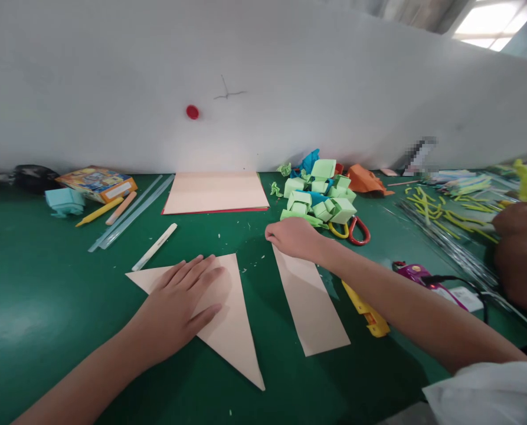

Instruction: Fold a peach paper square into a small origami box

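My left hand (186, 298) lies flat with fingers spread on a pale pink sheet of paper folded into a triangle (234, 313). One corner of the triangle points towards me, another to the left. To its right, my right hand (295, 237) is closed in a pinch on the far end of a pale pink paper strip (316, 316). The strip slants over the green table, apart from the triangle. Just beyond the left hand lies a slim white stick (154, 247). Under my right forearm, a yellow utility knife (368, 313) is partly hidden.
Pale pink sheets (216, 193) lie by the wall. Folded green paper pieces (318, 192) and scissors (358, 231) are beyond my right hand. Clear sticks (134, 212) lie left. A purple corded device (422, 277) is right, near another person's hand (522, 254) and pipe cleaners (435, 206).
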{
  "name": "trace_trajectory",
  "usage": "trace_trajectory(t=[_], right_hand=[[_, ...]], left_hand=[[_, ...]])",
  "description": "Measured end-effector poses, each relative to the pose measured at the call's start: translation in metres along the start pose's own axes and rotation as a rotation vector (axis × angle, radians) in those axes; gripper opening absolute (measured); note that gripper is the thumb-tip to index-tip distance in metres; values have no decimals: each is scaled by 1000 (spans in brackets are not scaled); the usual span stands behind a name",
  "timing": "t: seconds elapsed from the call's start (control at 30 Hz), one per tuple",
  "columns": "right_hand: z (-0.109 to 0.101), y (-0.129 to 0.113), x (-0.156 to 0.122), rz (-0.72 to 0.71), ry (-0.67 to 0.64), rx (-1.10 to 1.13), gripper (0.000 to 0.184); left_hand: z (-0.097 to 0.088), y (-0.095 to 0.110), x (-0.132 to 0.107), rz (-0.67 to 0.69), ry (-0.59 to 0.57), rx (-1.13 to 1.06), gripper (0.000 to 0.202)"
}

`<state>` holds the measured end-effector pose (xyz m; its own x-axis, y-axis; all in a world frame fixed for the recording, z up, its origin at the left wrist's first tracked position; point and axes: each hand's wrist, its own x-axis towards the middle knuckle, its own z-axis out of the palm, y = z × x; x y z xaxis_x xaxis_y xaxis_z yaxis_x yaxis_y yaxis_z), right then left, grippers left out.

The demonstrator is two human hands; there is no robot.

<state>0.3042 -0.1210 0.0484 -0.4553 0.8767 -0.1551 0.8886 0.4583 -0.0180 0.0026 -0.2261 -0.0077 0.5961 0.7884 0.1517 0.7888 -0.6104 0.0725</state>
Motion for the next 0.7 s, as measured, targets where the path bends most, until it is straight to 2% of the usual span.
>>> trace_trajectory(t=[0.47,0.7], right_hand=[[-2,-13,-6,32,-48,-63,23],[-6,-2,7,68,-37,-85,29]], left_hand=[[-1,1,1,8,-9,23,61],[-1,1,1,16,11,19,59]])
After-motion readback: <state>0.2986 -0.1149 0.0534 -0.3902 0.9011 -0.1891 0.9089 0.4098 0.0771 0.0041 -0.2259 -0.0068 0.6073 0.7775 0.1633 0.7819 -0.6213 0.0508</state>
